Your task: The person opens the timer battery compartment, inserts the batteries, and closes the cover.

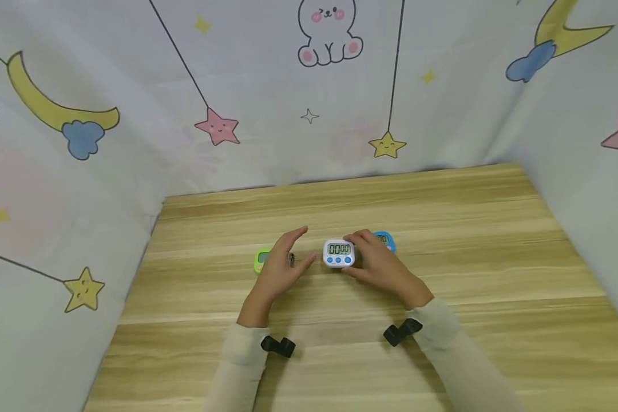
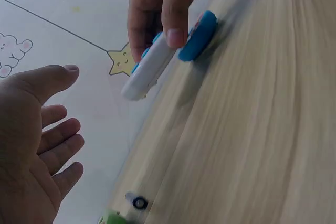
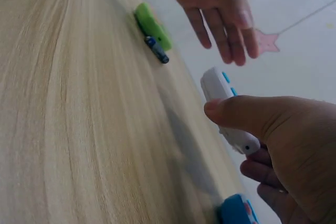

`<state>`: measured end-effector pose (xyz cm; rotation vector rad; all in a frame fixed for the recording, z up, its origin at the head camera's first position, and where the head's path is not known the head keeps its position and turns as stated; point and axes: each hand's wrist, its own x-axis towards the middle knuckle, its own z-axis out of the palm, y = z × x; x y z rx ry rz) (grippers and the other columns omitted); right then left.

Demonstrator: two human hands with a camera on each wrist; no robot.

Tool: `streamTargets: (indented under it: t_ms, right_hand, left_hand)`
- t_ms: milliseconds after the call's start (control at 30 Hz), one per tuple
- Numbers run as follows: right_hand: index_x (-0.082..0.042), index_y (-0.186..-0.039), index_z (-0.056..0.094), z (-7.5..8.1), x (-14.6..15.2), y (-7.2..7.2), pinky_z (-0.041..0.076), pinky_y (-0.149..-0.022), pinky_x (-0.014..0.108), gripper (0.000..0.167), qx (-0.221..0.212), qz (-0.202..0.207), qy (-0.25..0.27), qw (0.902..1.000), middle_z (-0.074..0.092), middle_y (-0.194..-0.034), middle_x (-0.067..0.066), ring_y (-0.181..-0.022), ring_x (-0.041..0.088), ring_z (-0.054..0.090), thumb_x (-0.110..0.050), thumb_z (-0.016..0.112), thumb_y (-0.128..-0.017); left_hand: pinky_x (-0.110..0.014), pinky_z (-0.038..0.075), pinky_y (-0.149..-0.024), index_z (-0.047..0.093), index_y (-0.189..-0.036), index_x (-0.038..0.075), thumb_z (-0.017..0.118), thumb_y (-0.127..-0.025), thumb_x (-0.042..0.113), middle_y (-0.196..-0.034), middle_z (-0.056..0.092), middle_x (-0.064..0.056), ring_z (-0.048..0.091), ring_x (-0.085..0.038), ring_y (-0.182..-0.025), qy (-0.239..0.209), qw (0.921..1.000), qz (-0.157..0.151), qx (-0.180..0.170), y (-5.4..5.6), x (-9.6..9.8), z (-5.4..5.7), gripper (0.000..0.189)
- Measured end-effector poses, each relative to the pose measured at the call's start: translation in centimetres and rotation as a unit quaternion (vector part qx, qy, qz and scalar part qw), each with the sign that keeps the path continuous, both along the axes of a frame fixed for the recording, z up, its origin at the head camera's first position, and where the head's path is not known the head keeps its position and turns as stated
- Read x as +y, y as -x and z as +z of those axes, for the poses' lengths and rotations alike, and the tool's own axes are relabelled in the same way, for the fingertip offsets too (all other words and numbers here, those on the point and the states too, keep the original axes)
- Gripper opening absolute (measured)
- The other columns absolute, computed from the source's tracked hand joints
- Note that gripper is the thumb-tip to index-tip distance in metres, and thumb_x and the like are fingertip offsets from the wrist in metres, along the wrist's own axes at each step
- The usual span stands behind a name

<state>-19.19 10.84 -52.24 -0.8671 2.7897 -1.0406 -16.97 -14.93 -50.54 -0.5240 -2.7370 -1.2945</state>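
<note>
Midway between the side edges of the desk (image 1: 335, 355), in the head view, the right hand (image 1: 380, 266) pinches the white timer (image 1: 339, 253). Left wrist view: it's off the desk; the left hand (image 2: 29, 140) is loose, holding nothing. Right wrist view: holding it up seems the step; next needs a firm pinch.

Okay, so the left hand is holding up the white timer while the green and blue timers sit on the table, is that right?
Not quite: the right hand holds the white timer, as the head view shows. The green timer and blue timer do sit on the table.
</note>
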Motion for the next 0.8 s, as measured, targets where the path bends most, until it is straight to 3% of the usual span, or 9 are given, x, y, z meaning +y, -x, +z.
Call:
streamTargets:
  t_ms: [133,367,567,800]
  right_hand:
    - [-0.004,-0.138,0.050,-0.1,-0.7,0.4,0.045,-0.098,0.041,0.071,0.008,0.004,-0.031,0.9995,0.049,-0.130,0.011,-0.118,0.026,0.051,-0.034,0.080,-0.082]
    - [-0.002,-0.138,0.049,-0.4,-1.8,0.6,0.045,-0.098,0.040,0.070,0.005,0.013,-0.045,0.9989,0.048,-0.129,0.012,-0.116,0.025,0.051,-0.032,0.079,-0.083]
    - [0.000,-0.138,0.049,-0.5,-2.6,0.6,0.045,-0.099,0.041,0.069,-0.010,0.006,-0.040,0.9991,0.049,-0.128,0.014,-0.115,0.026,0.051,-0.029,0.079,-0.083]
    - [-0.001,-0.141,0.047,-0.8,-3.2,0.5,0.046,-0.098,0.038,0.068,-0.020,-0.001,-0.077,0.9968,0.048,-0.130,0.013,-0.115,0.025,0.051,-0.030,0.075,-0.086]
  left_hand:
    - [-0.049,0.035,-0.108,0.036,-0.150,0.012,0.070,-0.091,0.036,-0.148,0.040,-0.007,0.037,-0.027,-0.137,0.069,0.9973,0.006,-0.022,0.0,-2.4,-0.1,0.072]
    - [-0.048,0.032,-0.110,0.028,-0.154,0.011,0.074,-0.087,0.035,-0.153,0.032,-0.014,0.034,-0.032,-0.139,0.165,0.9821,0.001,-0.090,0.2,-4.9,-0.4,0.085]
    - [-0.049,0.034,-0.109,0.028,-0.154,0.012,0.074,-0.087,0.031,-0.153,0.031,-0.013,0.036,-0.032,-0.137,0.179,0.9779,-0.001,-0.108,0.1,-5.9,-0.6,0.083]
    - [-0.051,0.033,-0.109,0.032,-0.152,0.009,0.076,-0.086,0.026,-0.151,0.034,-0.016,0.034,-0.036,-0.137,0.201,0.9748,-0.008,-0.096,0.1,-6.6,-0.6,0.081]
